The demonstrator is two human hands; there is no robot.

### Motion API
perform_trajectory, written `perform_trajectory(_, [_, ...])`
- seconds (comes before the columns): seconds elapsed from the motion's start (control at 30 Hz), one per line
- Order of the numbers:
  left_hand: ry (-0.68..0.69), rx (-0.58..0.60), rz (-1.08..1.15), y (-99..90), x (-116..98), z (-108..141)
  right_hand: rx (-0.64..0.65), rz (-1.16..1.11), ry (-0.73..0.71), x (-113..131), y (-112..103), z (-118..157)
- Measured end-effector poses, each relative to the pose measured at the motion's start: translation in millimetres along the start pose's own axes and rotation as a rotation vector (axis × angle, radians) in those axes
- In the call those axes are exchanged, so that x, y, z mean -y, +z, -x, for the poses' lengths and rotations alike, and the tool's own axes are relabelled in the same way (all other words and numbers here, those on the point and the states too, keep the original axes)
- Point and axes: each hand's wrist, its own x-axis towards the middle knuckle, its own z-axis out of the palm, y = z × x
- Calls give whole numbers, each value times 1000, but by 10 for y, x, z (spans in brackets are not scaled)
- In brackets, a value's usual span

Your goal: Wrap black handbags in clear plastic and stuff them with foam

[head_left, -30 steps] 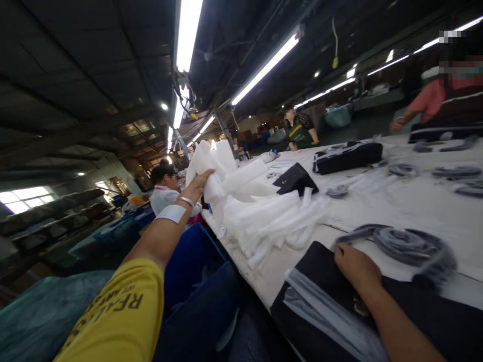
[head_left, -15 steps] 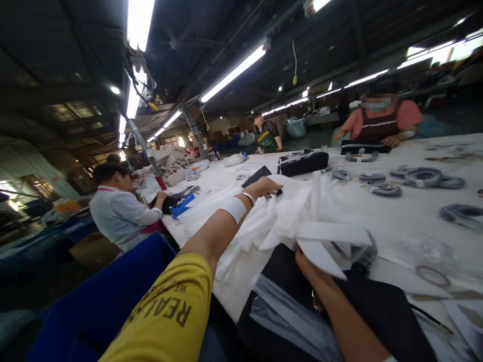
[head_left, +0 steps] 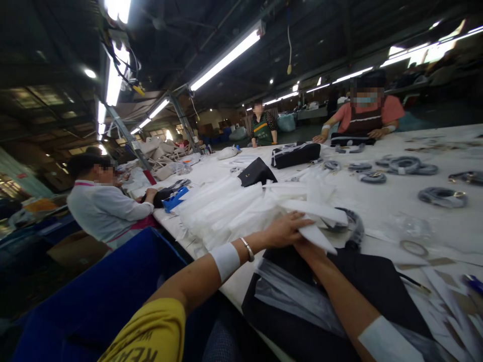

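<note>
My left hand (head_left: 289, 229) is brought back against my right hand, its fingers closed on the near edge of a white foam sheet (head_left: 317, 237). My right hand (head_left: 307, 251), partly covered by the left, grips the same sheet from below; its fingertips are hidden. Another white strip (head_left: 317, 210) lies just above the fingers. Under my right forearm is a black bag (head_left: 366, 281) at the table edge, with clear plastic film (head_left: 290, 296) across its front. A wrapped grey handle (head_left: 354, 229) rises behind it.
White foam sheets (head_left: 226, 206) are piled on the table, a black piece (head_left: 258, 172) on top. Coiled straps (head_left: 403, 165), a tape roll (head_left: 414, 248) and another black bag (head_left: 296, 155) lie beyond. A blue bin (head_left: 94, 296) stands at left. Co-workers sit around the table.
My left hand has come back from over the foam pile to the sheet at my right hand. The black piece on the pile now shows fully. My view has shifted slightly right.
</note>
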Motion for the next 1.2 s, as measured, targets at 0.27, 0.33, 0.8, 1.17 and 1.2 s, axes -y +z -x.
perform_trajectory(0.27, [-223,-719,445,-507,68,-426,-100,-280,259,90,-142,-59])
perform_trajectory(0.33, [-202,-759,566,-469,-22,-317,-82,-413,255,155,-141,-79])
perform_trajectory(0.8, [-693,-462,1197,-57,17,-13,-95,-317,-240,454,-453,-102])
perform_trajectory(1.17, [23,349,85,936,-110,-586,-606,102,149,877,-2108,102])
perform_trajectory(1.2, [164,420,-32,1058,-134,-658,-607,175,215,824,-2265,202])
